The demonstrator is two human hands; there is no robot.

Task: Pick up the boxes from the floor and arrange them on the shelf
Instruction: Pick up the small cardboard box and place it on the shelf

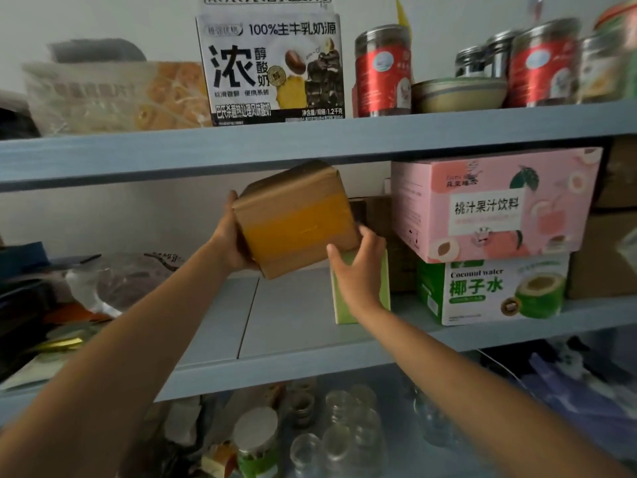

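1. My left hand (pixel 231 236) holds the cardboard box (pixel 296 219) by its left side. The thumb lies up along the near left edge and the palm cups the lower corner. My fingers are hidden behind the box, so I cannot tell how they lie.
2. My right hand (pixel 360 270) is at the box's lower right corner with its fingers spread. The thumb touches the bottom edge and the other fingers reach up beside the right face.
3. The cardboard box is brown with a broad band of yellow tape across its front. It is tilted, with its right side lower. I hold it in the air above the middle board of the shelf (pixel 293 322) and below the upper board, touching neither.
4. A light green box (pixel 344 315) stands upright on the middle board just behind my right hand. I cannot tell whether my palm touches it.
5. To the right, a pink drink box (pixel 493 205) sits on top of a green and white coconut water box (pixel 496 288).
6. On the upper board stand a yogurt carton (pixel 270 67), a red jar (pixel 382 70) and a bowl (pixel 458 94).
7. Glass jars (pixel 344 426) stand on the level below.
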